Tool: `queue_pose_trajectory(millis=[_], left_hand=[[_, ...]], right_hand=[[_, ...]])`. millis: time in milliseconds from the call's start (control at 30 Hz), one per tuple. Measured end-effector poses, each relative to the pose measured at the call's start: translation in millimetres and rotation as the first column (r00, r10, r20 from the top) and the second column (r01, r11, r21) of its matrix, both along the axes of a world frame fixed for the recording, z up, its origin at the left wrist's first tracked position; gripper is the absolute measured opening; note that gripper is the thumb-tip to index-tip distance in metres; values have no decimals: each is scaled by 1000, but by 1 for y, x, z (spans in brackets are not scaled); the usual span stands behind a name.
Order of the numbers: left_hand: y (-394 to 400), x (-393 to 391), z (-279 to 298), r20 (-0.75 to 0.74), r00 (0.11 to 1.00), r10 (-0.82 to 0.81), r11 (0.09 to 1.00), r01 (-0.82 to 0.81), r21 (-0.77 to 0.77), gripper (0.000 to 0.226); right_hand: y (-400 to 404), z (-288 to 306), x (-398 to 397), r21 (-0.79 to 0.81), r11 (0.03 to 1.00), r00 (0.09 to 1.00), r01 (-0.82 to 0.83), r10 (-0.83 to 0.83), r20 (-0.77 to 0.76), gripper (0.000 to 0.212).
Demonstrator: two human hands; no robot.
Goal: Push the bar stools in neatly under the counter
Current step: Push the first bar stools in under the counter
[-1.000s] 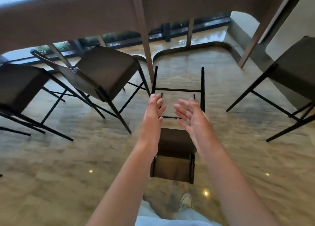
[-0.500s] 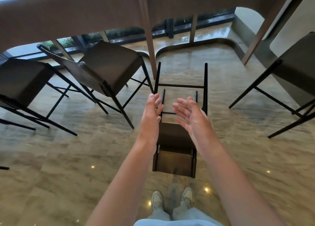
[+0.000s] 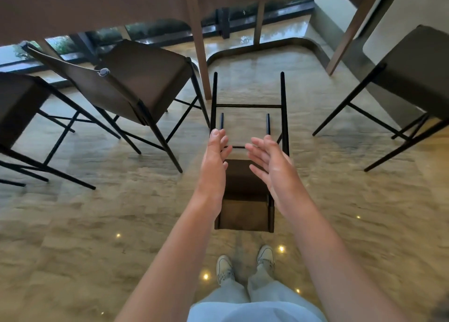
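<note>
Head view, looking down at a polished stone floor (image 3: 340,224); both arms are stretched forward over a dark bar stool (image 3: 245,188) standing directly ahead of the person's feet. The left hand (image 3: 213,161) is released, fingers straight and together, grasping nothing; the right hand (image 3: 272,161) is likewise released, fingers spread and relaxed, palm turned inward. The two hands sit either side of the stool's seat; whether they touch it cannot be told. The stool's black legs reach toward the far side, their far ends near the wooden post (image 3: 198,42) of the worktop (image 3: 92,8); the seat itself lies on the near side of the worktop's edge. A second stool (image 3: 136,83) stands to the left, angled, its seat partly beneath the worktop; a third stool (image 3: 17,103) is at the far left edge; a fourth stool (image 3: 418,71) stands at the right. Pale shoes (image 3: 224,268) and light trousers show at the near edge.
</note>
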State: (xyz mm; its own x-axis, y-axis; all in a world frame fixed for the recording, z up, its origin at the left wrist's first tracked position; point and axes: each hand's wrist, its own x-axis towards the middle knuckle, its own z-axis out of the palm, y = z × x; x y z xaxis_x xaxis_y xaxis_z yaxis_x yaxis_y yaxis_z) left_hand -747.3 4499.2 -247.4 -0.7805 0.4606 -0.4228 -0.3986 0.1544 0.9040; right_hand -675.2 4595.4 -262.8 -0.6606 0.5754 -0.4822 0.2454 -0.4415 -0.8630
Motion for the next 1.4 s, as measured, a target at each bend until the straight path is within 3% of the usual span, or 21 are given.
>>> queue_pose_trajectory(millis=[700, 1033, 1400], left_hand=[[-60, 20, -76, 125, 992, 5, 995, 7, -100, 59], [-46, 35, -148, 178, 984, 20, 990, 5, -140, 58], [-46, 67, -250, 90, 996, 23, 991, -11, -132, 54]], right_hand=[[-55, -78, 33, -39, 994, 986, 103, -96, 137, 48], [-44, -146, 48, -72, 995, 981, 63, -48, 190, 50], [-44, -249, 69, -76, 997, 980, 13, 3, 200, 51]])
